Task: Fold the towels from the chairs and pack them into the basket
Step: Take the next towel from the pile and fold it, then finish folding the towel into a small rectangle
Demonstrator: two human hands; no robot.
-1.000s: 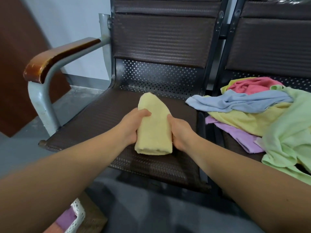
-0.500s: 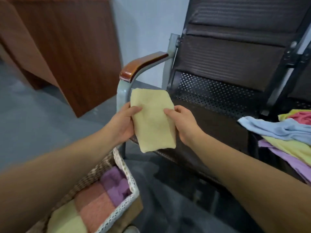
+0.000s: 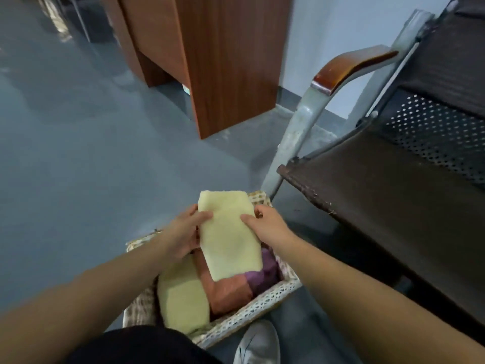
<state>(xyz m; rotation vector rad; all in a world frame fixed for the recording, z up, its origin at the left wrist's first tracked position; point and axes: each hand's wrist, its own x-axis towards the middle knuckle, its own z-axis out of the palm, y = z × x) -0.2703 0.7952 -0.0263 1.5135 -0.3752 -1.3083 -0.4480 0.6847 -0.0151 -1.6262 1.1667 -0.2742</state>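
Blue-grey floor (image 3: 78,153) beyond my left hand (image 3: 181,239), reddish-brown wooden cabinet (image 3: 231,61) well ahead of that hand, pale wall (image 3: 328,35) behind the cabinet, my grey shoe (image 3: 258,342) below my right hand (image 3: 271,227), my black trouser leg (image 3: 136,345) beside it

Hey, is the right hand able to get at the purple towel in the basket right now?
Probably not yet. The right hand grips the folded yellow towel, shared with the left hand, and that towel hangs over part of the purple towel in the basket. Only its near end shows free.
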